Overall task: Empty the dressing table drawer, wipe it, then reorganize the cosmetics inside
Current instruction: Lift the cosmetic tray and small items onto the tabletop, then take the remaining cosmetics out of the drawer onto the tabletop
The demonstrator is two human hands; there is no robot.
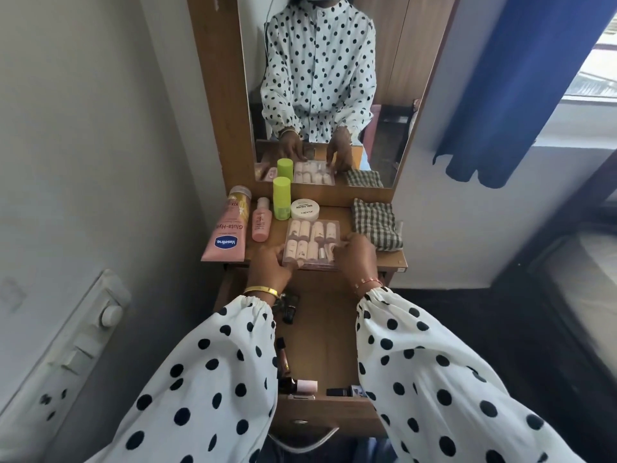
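Table: the narrow brown wooden table [344, 215] is carrying the cosmetics already lifted out.
Drawer: the open wooden drawer [325, 329] is holding small bottles yet to come out.
Tray: both hands are gripping the clear plastic tray of pale pink bottles [311, 243] at the table's front edge; keeping it level should stop bottles tipping.
Left hand: the left hand [270, 265] is closing its fingers on the tray's left edge.
Right hand: the right hand [359, 259] is pinching the tray's right edge.

White sleeves [444, 379] with black polka dots, brown wooden counter [344, 212], pink Vaseline tube [227, 235] with blue logo, lime-green bottle [281, 198], white jar [304, 208], pale pink vials in clear case [310, 243], green-and-cream checked cloth [377, 223], blue curtain [521, 85], gold bangle [261, 290].
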